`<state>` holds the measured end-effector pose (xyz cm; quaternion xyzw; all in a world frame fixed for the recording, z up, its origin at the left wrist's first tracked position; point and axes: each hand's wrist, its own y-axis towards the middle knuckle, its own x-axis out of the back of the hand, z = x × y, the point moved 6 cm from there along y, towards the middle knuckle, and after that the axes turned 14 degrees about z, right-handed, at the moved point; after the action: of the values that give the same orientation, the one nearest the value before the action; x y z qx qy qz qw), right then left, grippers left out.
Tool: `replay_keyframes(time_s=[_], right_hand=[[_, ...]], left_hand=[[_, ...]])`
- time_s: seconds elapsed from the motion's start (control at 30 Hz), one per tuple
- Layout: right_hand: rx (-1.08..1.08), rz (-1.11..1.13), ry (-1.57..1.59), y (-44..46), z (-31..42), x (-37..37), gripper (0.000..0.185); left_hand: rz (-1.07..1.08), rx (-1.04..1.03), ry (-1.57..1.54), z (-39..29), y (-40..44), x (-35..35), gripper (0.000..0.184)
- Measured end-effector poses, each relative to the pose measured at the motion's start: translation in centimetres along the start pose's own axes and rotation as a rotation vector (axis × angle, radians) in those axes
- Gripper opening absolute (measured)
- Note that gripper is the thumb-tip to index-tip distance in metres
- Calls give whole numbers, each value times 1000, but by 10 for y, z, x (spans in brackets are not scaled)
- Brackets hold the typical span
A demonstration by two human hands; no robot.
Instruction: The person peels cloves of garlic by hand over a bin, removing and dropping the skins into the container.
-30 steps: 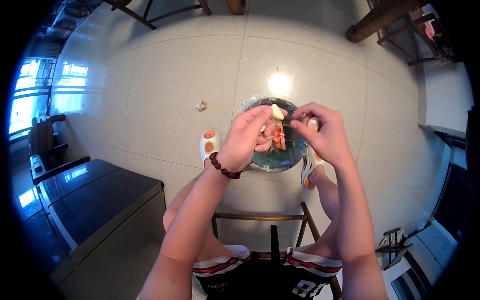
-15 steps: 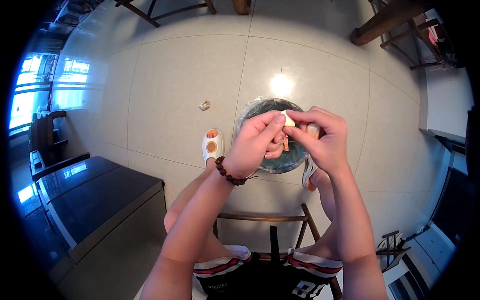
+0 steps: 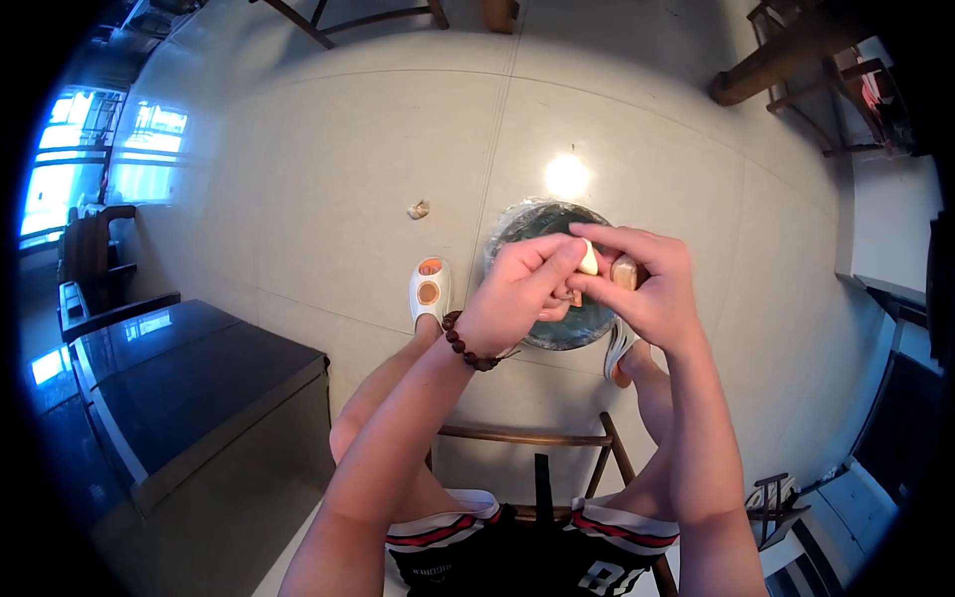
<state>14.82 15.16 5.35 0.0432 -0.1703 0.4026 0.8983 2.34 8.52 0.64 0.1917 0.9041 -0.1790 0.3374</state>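
Observation:
A pale, peeled-looking garlic clove shows between my two hands. My left hand, with a dark bead bracelet at its wrist, pinches the clove between thumb and fingers. My right hand is beside it, thumb and forefinger at the clove's right side, its other fingers curled round a larger whitish garlic piece in the palm. Both hands are over a round dark bin lined with clear plastic. A little of something reddish in the bin shows below the fingers; the hands hide the rest.
A small garlic scrap lies on the tiled floor. White shoes flank the bin. A wooden bar crosses in front of the seat. A dark glossy cabinet stands at left, and wooden furniture legs are at upper right.
My right hand has closed in from the right to meet the clove at my left fingertips. The view has shifted slightly, so the bin and floor scrap appear further right.

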Motion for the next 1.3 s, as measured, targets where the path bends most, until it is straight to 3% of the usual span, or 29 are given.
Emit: replay_keyframes(time_s=[0.17, 0.23, 0.27, 0.33, 0.4, 0.47, 0.63, 0.67, 0.77, 0.97, 1.17, 1.3], right_hand=[[49, 40, -23, 21, 3, -24, 35], [-36, 6, 83, 30, -5, -38, 36], [-30, 20, 77, 36, -7, -47, 36], [-133, -31, 92, 54, -25, -62, 37], [-181, 23, -97, 75, -45, -94, 38], [-245, 218, -308, 105, -63, -143, 36], [-412, 443, -538, 172, -152, -266, 32], [-408, 456, -537, 178, -169, -285, 32], [-686, 514, -476, 178, -242, -329, 32], [-816, 445, -368, 159, -349, -371, 29], [-844, 505, -507, 157, -332, -358, 30], [-742, 375, -442, 162, -278, -330, 37]], left_hand=[[-46, -6, -74, -4, -23, 20, 37], [-387, -33, -59, -10, -42, 43, 37], [-395, -47, -64, -14, -50, 52, 37], [-702, -193, -204, -19, -80, 99, 39], [-687, -299, -257, -26, -103, 131, 36], [-753, -378, -242, -36, -128, 149, 30], [-764, -362, -221, -46, -163, 171, 34], [-753, -387, -220, -53, -167, 170, 36], [-749, -406, -249, -60, -176, 167, 39], [-765, -359, -257, -62, -184, 169, 41], [-781, -386, -262, -53, -180, 168, 39], [-783, -472, -268, -45, -174, 172, 38]])
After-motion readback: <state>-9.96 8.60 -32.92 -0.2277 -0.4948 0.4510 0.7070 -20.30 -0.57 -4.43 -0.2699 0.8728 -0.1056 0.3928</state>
